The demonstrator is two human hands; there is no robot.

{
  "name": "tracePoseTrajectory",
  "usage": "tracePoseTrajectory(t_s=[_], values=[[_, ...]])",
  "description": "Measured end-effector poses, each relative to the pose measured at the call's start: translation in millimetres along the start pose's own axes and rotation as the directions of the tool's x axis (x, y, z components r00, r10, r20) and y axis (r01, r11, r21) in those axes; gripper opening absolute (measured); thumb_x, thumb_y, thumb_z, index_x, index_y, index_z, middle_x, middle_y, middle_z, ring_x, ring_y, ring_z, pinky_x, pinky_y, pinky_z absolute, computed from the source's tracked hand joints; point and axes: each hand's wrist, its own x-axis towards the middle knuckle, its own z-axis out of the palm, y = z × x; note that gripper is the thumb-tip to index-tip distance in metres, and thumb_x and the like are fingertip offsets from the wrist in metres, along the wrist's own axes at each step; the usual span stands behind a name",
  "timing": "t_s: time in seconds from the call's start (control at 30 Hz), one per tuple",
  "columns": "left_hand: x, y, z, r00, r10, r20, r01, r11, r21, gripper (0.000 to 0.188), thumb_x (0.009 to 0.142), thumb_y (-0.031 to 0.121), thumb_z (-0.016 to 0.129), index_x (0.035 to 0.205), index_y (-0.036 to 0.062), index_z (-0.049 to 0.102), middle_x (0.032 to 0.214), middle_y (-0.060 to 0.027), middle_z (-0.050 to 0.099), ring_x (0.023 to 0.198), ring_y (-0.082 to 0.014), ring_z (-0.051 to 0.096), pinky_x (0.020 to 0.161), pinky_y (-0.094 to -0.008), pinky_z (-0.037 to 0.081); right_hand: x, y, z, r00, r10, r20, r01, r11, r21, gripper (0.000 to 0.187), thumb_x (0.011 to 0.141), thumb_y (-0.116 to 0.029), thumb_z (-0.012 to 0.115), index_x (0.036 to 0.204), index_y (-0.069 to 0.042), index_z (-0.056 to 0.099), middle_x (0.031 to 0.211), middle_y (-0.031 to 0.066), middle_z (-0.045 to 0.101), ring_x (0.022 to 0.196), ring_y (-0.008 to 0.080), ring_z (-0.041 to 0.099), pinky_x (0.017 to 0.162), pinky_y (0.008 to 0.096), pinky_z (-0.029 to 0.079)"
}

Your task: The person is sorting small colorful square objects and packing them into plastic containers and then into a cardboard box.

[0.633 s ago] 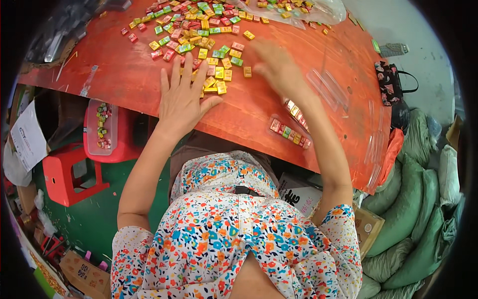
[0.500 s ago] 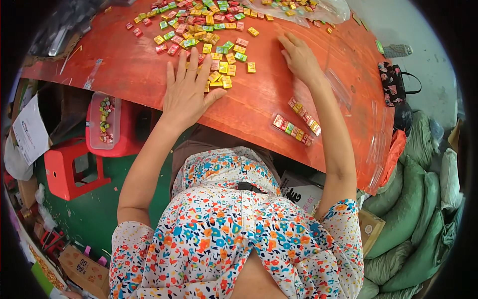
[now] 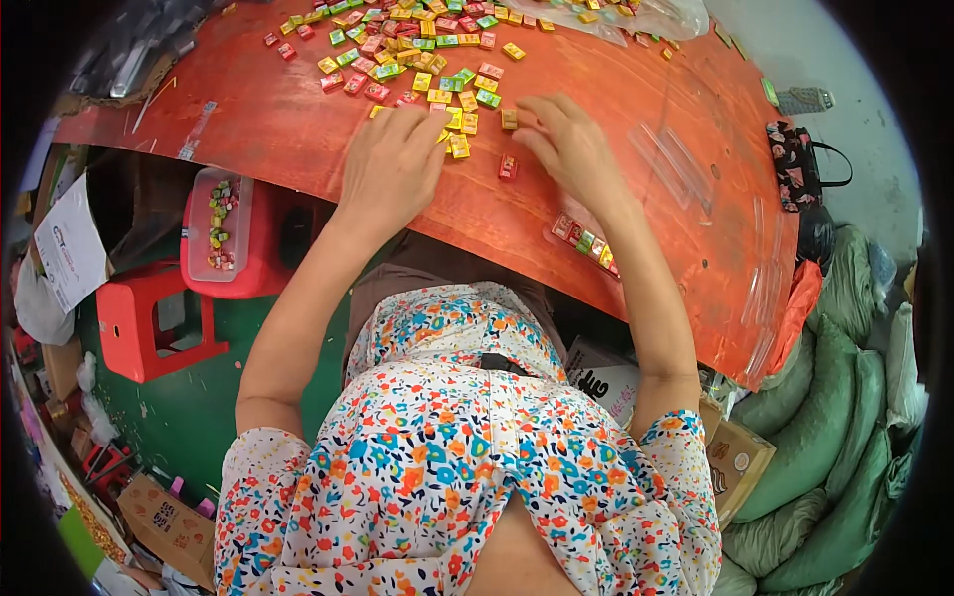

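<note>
Small red, yellow and green boxes (image 3: pixel 422 60) lie loose in a pile on the red table (image 3: pixel 268 109). At the pile's near edge, my left hand (image 3: pixel 393 169) is bent down with its fingers curled; its fingertips are hidden, and yellow boxes (image 3: pixel 458 146) touch or lie close to its thumb side. My right hand (image 3: pixel 576 149) has its thumb and forefinger apart, right beside a yellow box (image 3: pixel 510 119). A single red box (image 3: pixel 508 168) lies between the hands. Under my right forearm is a row of boxes (image 3: pixel 586 241), partly covered by the arm.
Clear plastic strips (image 3: pixel 671 169) lie right of my right hand. A clear bag (image 3: pixel 656 18) rests at the back. Beyond the table's left edge, a plastic tub (image 3: pixel 214 228) of boxes sits on a red stool. A black handbag (image 3: pixel 790 164) and green sacks (image 3: pixel 805 427) are at right.
My right hand has come left and nearer, beside the yellow box. My left hand's outstretched fingers have curled. A red box now lies between them. The second row is hidden from sight.
</note>
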Motion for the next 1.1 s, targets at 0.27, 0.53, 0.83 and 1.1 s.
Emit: tracePoseTrajectory(t_s=[0.27, 0.53, 0.83, 1.1], values=[[64, -9, 42, 0.965, -0.029, 0.260, 0.005, 0.995, 0.095, 0.020, 0.086, 0.018, 0.065, 0.098, 0.0027, 0.065, 0.099, -0.0138, 0.061, 0.095, -0.0332, 0.060, 0.080, -0.0447, 0.050, 10, 23, 13, 0.988, -0.149, 0.030, 0.152, 0.969, -0.193, 0.022, 0.087, -0.010, 0.061, 0.108, -0.004, 0.063, 0.107, 0.0121, 0.062, 0.097, 0.0313, 0.062, 0.081, 0.0402, 0.051], [78, -5, 66, 0.978, 0.004, 0.210, -0.065, 0.956, 0.286, 0.016, 0.084, 0.013, 0.058, 0.086, 0.0017, 0.069, 0.094, -0.0182, 0.065, 0.088, -0.0320, 0.065, 0.075, -0.0441, 0.053, -16, 24, -4, 0.993, -0.108, 0.057, 0.107, 0.994, 0.010, 0.023, 0.085, -0.004, 0.062, 0.108, -0.002, 0.064, 0.102, 0.0128, 0.063, 0.092, 0.0318, 0.064, 0.080, 0.0387, 0.052], [14, 25, 23, 0.947, 0.319, 0.038, -0.321, 0.945, 0.067, 0.016, 0.077, 0.012, 0.059, 0.090, 0.0041, 0.063, 0.079, -0.0067, 0.055, 0.080, -0.0229, 0.058, 0.070, -0.0367, 0.047, -33, 10, -3, 0.993, -0.095, 0.071, 0.094, 0.995, 0.027, 0.022, 0.084, -0.004, 0.064, 0.107, -0.002, 0.064, 0.100, 0.0131, 0.062, 0.090, 0.0309, 0.064, 0.078, 0.0385, 0.052], [-8, 12, 18, 0.913, 0.402, 0.065, -0.407, 0.905, 0.122, 0.023, 0.076, 0.014, 0.063, 0.096, 0.0019, 0.064, 0.100, -0.0061, 0.059, 0.097, -0.0221, 0.055, 0.084, -0.0376, 0.044, -34, 5, -2, 0.996, -0.089, 0.007, 0.088, 0.994, 0.068, 0.017, 0.081, -0.006, 0.065, 0.098, -0.001, 0.066, 0.094, 0.0167, 0.063, 0.085, 0.0363, 0.062, 0.075, 0.0434, 0.052]])
